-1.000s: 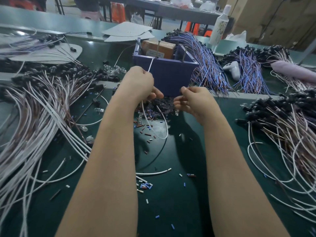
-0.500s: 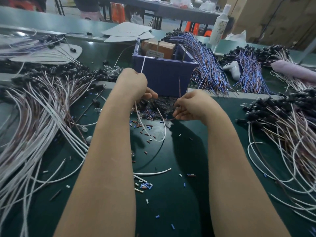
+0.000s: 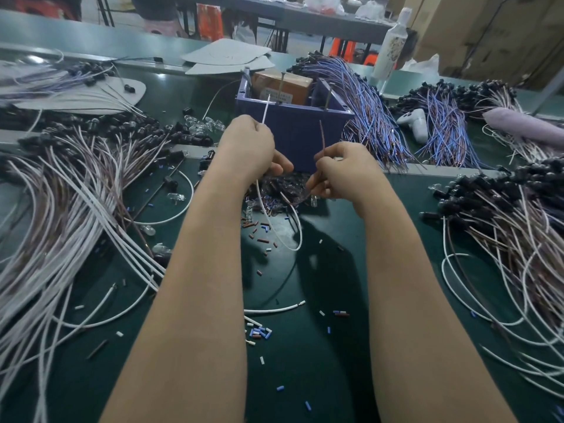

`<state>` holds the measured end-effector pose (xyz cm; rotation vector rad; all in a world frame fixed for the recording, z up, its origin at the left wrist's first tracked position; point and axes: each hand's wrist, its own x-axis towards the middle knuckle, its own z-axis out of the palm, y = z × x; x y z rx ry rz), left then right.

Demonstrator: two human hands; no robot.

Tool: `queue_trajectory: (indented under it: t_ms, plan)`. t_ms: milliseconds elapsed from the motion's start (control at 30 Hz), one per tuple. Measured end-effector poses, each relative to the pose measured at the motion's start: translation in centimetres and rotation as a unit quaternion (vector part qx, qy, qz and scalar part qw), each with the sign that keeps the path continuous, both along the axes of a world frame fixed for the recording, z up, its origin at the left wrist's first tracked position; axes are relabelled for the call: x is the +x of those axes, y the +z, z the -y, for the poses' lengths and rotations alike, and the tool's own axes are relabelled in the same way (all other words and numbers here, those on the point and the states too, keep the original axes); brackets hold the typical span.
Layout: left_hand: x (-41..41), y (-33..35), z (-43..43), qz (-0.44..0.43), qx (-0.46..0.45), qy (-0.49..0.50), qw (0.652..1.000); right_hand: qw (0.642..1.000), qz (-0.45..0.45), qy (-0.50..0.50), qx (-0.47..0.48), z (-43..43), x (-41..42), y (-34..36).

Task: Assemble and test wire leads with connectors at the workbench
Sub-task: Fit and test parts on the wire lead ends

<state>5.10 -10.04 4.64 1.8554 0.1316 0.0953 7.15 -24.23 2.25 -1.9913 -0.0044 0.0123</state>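
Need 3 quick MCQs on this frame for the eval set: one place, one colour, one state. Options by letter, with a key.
1. Where does the blue bin stand?
A. on the floor
B. just beyond both hands
C. at the bench's left edge

2. The left hand grips:
A. a green wire
B. a yellow wire
C. a white wire

3. The right hand is:
A. pinching a brown wire
B. lying flat and open
C. out of view

Key:
1 B: the blue bin's front wall shows between and behind the two hands.
2 C: the white wire sticks up from the fist and loops down below it.
3 A: the fingers are curled on the brown wire, whose end rises above them.
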Motion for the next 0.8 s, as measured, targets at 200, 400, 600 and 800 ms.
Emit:
queue_trajectory:
  t_ms: [200,400,600,800]
  plan:
    - [0.5,-0.4,0.1,0.015,0.007,0.013,1.0,0.995,0.082,-0.046,0.035,0.0,0.1,0.2]
    - [0.9,-0.9,0.3,0.023,0.026,0.005,0.999,0.99,0.126,-0.057,-0.02,-0.4,0.5,-0.8]
    - [1.2,-1.2,0.1,0.022,0.017,0.001,1.0,0.988,0.136,-0.063,-0.037,-0.3,0.9,-1.2]
    - [1.2,-1.1,0.3,0.023,-0.005,0.004,1.0,0.988,0.138,-0.06,-0.039,-0.3,1.2,-1.2]
